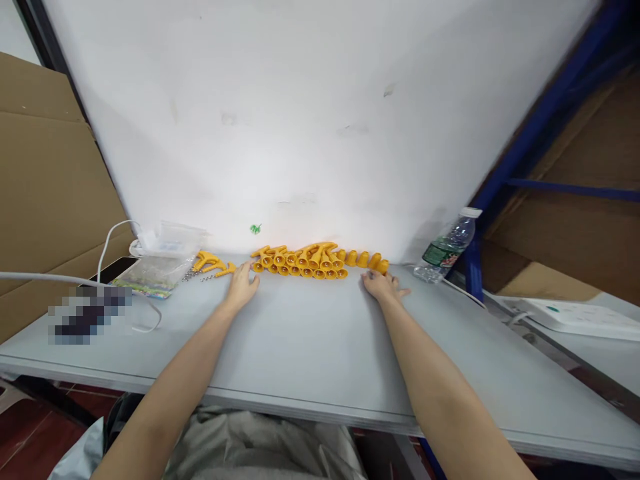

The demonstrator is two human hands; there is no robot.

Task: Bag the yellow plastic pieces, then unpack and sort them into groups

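Both hands lying flat, gripping nothing: left hand (243, 285) touching left end of yellow plastic parts (305, 261), right hand (383, 287) beside right end, at bench (310, 340) back. Parts seeming light, stiff; pinching stems suiting.

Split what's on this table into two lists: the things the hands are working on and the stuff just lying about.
In hand: row of yellow plastic parts, left hand at its left end, right hand at its right end, both open on the table.
Lying about: clear plastic box, loose yellow pieces beside it, water bottle, white cable, power strip.
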